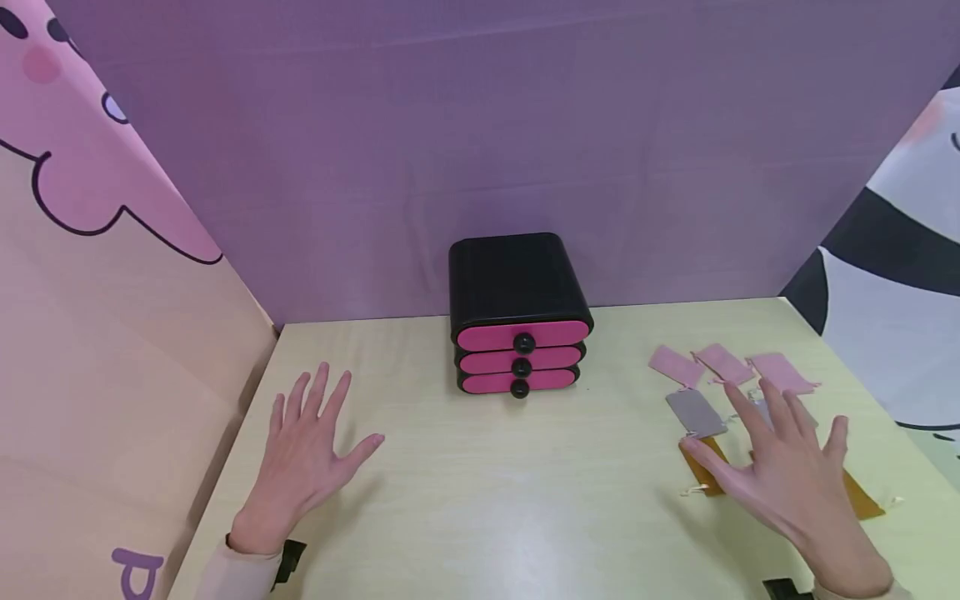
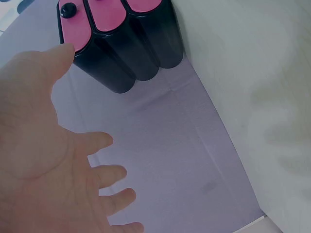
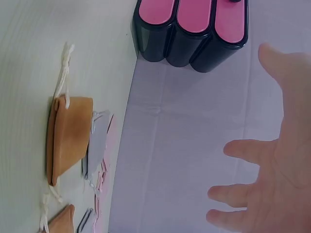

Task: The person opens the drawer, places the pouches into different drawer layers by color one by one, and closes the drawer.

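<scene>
While the left hand (image 1: 298, 461) and right hand (image 1: 793, 479) hover empty, fingers spread wide, work seems unstarted; handling the bags (image 1: 695, 413) beneath the right hand, right of the drawer box (image 1: 517, 279), would call for a lowered pinch.

Purple backdrop (image 1: 675, 125) behind | pale tabletop (image 1: 420, 467), glare (image 1: 528, 537) | cartoon-printed side panels (image 1: 90, 333)

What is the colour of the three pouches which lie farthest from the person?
The three farthest pouches are light pink; the head view shows this best.
</scene>
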`<action>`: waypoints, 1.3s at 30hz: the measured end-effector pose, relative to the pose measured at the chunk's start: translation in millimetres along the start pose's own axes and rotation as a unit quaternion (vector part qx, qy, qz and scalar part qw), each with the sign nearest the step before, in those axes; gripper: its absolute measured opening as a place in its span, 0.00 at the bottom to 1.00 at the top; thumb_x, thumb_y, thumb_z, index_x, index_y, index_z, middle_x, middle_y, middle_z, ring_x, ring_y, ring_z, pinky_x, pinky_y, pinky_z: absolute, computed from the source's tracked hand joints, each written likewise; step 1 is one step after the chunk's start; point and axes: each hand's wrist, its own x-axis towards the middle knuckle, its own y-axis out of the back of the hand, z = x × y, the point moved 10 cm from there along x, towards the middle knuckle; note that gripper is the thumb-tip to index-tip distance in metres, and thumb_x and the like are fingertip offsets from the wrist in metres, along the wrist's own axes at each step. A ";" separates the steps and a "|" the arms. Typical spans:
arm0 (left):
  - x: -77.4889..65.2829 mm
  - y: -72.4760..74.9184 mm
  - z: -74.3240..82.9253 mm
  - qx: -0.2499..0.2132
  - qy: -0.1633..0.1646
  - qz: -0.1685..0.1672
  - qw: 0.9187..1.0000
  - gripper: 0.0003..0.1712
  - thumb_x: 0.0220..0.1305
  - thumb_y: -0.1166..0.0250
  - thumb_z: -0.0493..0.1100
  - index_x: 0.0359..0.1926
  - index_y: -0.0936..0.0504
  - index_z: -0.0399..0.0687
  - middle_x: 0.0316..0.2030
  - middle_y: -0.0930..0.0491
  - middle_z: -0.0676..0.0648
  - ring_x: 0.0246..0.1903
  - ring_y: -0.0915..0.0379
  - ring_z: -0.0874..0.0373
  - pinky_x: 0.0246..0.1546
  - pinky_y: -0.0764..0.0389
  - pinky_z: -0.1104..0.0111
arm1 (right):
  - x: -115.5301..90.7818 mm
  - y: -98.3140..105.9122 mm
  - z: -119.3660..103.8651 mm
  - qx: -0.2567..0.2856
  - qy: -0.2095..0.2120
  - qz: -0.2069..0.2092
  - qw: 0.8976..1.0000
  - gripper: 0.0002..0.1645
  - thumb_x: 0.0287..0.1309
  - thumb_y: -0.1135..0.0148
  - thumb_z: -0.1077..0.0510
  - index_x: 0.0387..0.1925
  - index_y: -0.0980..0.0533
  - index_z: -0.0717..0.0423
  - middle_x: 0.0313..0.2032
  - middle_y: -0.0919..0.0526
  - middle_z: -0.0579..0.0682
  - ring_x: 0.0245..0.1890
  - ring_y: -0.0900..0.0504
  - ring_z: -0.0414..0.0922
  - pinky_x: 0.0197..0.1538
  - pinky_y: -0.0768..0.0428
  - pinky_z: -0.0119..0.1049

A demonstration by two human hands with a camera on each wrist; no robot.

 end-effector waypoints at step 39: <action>12.2 22.1 13.1 -0.142 0.017 0.141 0.980 0.37 0.69 0.30 0.54 0.75 0.26 0.50 0.66 0.18 0.42 0.56 0.16 0.40 0.41 0.17 0.43 | 14.3 3.3 -46.3 0.142 0.046 0.079 0.986 0.35 0.58 0.21 0.51 0.67 0.19 0.52 0.60 0.13 0.57 0.49 0.13 0.56 0.40 0.25 0.27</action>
